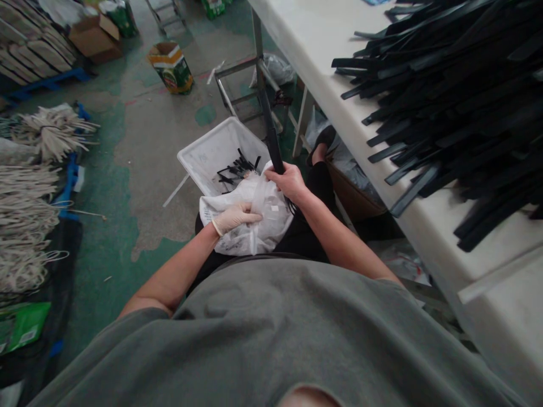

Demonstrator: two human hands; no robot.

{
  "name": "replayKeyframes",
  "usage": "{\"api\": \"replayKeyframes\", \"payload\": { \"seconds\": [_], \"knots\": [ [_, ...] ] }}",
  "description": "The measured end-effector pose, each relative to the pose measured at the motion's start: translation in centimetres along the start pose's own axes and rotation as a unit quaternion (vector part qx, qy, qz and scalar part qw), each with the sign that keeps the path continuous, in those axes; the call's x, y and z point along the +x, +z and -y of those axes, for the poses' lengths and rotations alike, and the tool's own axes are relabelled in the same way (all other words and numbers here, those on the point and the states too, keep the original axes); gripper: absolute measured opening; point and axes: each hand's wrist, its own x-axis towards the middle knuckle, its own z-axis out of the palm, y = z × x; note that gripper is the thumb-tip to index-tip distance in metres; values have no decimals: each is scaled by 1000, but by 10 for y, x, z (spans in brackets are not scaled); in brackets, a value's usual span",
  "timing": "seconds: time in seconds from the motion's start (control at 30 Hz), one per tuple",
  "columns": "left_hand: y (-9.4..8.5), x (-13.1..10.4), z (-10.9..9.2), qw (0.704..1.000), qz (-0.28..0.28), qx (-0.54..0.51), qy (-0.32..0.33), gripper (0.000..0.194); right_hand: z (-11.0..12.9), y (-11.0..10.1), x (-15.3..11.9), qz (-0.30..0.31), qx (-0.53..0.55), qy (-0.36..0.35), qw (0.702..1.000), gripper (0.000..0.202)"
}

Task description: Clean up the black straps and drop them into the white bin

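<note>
Shirt, black strapping in right fingers

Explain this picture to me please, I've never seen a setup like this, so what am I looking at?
There's no machine here: a head-worn camera looks forward and down at the wearer's own two hands. The left hand, in a pale glove, grips clear plastic. The bare right hand holds long black strips. Just ahead, a white bin contains more black pieces. On the white table to the right lies a big black pile of similar strips.
</note>
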Motion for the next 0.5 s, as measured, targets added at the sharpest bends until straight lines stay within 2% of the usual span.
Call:
{"api": "replayKeyframes", "payload": {
  "seconds": [0.17, 0.3, 0.4, 0.5],
  "knots": [
    [4, -7, 11, 998, 61, 24, -17, 17, 1, -2, 5, -27, -3, -7, 1000, 9],
    [4, -14, 20, 996, 57, 58, -25, 11, 2, -6, 6, -42, -5, -9, 999, 8],
    [1, -21, 17, 993, 65, 88, -37, 10, 1, -8, 7, -46, -18, -12, 999, 9],
    [0, -28, 8, 988, 115, 85, -65, 15, -1, -10, 10, -52, -24, -21, 998, 9]
  ]
}}
